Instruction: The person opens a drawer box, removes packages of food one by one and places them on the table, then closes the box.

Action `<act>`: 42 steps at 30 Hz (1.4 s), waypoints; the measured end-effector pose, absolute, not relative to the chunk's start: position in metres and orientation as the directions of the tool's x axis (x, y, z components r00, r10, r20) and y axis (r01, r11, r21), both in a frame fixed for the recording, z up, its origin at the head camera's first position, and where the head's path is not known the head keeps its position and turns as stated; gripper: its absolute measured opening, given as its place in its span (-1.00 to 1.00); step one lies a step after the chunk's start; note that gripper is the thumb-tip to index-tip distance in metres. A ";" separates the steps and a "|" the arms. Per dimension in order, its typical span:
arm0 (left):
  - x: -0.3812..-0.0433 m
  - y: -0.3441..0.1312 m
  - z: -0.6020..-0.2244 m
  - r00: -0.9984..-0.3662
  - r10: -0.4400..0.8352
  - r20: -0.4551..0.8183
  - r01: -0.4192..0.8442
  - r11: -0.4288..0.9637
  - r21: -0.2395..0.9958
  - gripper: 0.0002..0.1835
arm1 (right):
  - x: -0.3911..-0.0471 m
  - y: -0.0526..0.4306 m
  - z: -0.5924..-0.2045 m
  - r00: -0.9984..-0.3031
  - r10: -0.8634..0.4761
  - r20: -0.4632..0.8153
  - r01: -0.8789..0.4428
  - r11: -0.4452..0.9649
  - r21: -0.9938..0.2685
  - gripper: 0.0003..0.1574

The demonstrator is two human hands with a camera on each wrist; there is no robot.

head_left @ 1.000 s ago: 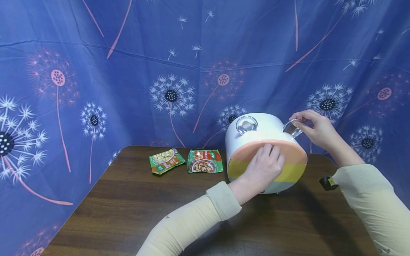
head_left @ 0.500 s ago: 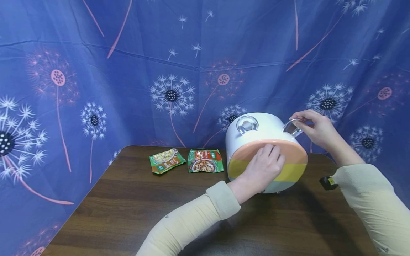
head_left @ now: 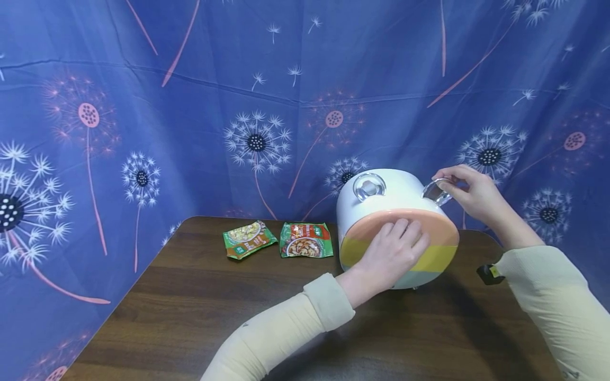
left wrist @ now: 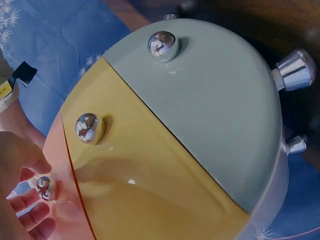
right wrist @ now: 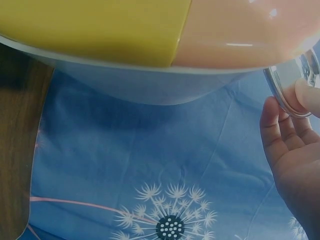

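A rounded white drawer box [head_left: 350, 219] stands at the table's back right. Its front has an orange drawer [left wrist: 64, 212], a yellow drawer [left wrist: 145, 165] and a grey-green drawer [left wrist: 215, 105], with chrome ball knobs. My left hand [head_left: 393, 254] is at the orange drawer; in the left wrist view its thumb and loosely bent fingers are spread around the orange drawer's knob [left wrist: 45, 188], with the knob showing between them. On top, my right hand [head_left: 472, 193] pinches the right chrome ear disc [head_left: 436, 191] between thumb and fingers. The left chrome ear disc [head_left: 369, 187] is untouched.
Two green food packets lie left of the box, one with an orange-brown label [head_left: 250, 239], the other with a red one [head_left: 306, 239]. Short chrome feet [left wrist: 296, 70] are under the box. A blue dandelion-print curtain [head_left: 190, 132] hangs behind the wooden table [head_left: 200, 317].
The fingers of my left hand have loosened and spread, shifting slightly right and down at the orange drawer. My right hand stays on the ear disc. The drawer box has not visibly moved.
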State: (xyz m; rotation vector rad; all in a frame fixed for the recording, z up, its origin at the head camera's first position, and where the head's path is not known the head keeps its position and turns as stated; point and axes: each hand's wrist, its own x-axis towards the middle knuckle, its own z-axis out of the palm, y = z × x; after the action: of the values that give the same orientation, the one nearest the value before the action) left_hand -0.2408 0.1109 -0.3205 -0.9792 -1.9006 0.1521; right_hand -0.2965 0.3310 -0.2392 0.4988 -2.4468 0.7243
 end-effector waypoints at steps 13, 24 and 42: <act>-0.231 0.108 -0.340 -0.211 0.700 0.682 0.582 0.650 -0.488 -0.64 | -0.298 0.331 -0.241 -0.751 -0.211 0.625 -0.525 0.766 -0.372 -0.79; -0.229 0.107 -0.355 -0.253 0.722 0.644 0.578 0.646 -0.498 -0.67 | -0.297 0.333 -0.241 -0.781 -0.193 0.594 -0.494 0.774 -0.397 -0.76; -0.237 0.109 -0.373 -0.290 0.759 0.583 0.529 0.635 -0.564 -0.74 | -0.296 0.331 -0.239 -0.810 -0.174 0.560 -0.451 0.795 -0.405 -0.74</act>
State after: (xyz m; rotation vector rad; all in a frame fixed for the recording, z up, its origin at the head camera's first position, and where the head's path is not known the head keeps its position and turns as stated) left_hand -0.2367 0.1086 -0.3729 -1.0113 -1.9709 0.3291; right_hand -0.2958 0.3315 -0.2392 0.4651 -2.4753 0.7332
